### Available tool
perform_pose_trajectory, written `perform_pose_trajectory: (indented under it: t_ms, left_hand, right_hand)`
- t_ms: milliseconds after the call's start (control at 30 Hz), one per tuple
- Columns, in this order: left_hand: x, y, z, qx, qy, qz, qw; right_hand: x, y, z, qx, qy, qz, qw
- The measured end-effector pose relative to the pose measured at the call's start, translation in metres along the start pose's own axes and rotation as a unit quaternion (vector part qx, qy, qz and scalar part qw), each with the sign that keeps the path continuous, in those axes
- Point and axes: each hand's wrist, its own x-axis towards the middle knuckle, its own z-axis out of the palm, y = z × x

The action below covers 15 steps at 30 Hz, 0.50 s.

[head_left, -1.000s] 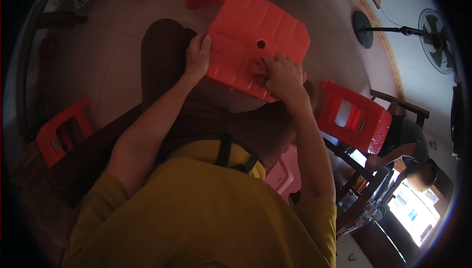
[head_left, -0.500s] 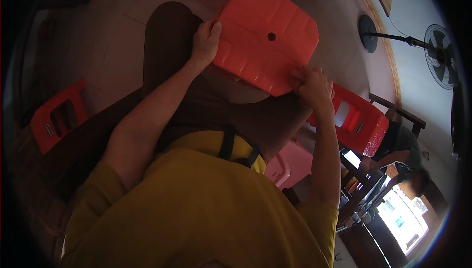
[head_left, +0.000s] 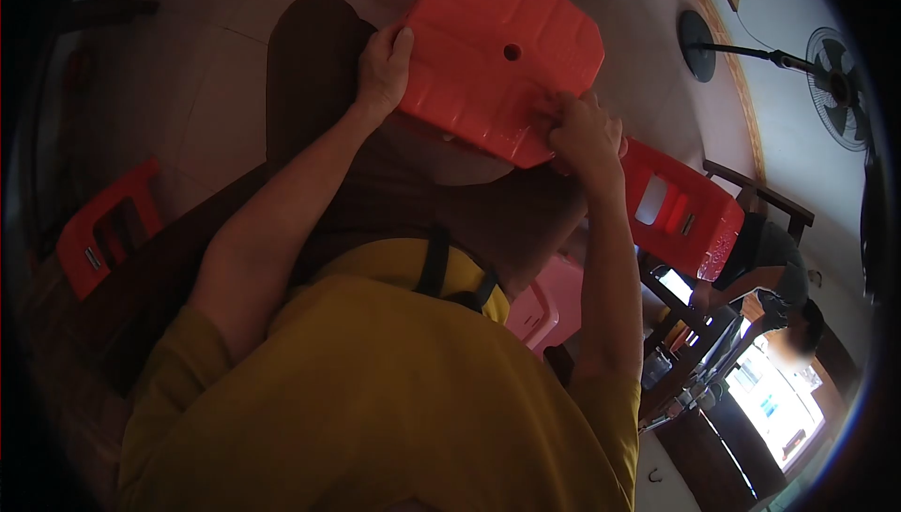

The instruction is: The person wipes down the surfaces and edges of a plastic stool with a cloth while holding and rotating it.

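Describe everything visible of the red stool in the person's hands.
The red stool looks like glossy plastic: a seat with clipped corners, shallow moulded ridges and a round hole near its middle. Its top faces the camera, turned askew, by the knees of the brown trousers. The left hand grips its left edge, thumb on top; the right hand touches the seat near its lower-right corner. Its underside is hidden.

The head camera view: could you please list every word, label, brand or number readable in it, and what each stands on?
No text can be read.
Red plastic stool with a round hole, being held: no lettering discernible.
Small label on the slotted red plastic stool at left: too small.
Small label on the slotted red plastic stool at right: too small.
Bright white rectangular area: marks blurred.
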Motion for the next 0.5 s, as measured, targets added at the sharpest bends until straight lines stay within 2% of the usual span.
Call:
perform_pose_trajectory:
  t_ms: [67, 267, 500]
  left_hand:
    - [0.0, 0.001, -0.001, 0.002, 0.0, -0.004, 1.0]
    - [-0.001, 0.006, -0.001, 0.016, -0.003, -0.019, 1.0]
    - [-0.004, 0.012, -0.001, -0.008, 0.015, 0.002, 1.0]
  right_hand:
    - [0.005, -0.014, -0.006, -0.036, -0.026, -0.011, 0.999]
    - [0.009, -0.032, -0.008, -0.077, -0.02, -0.053, 0.995]
    - [0.002, -0.05, -0.006, -0.08, -0.014, -0.102, 0.991]
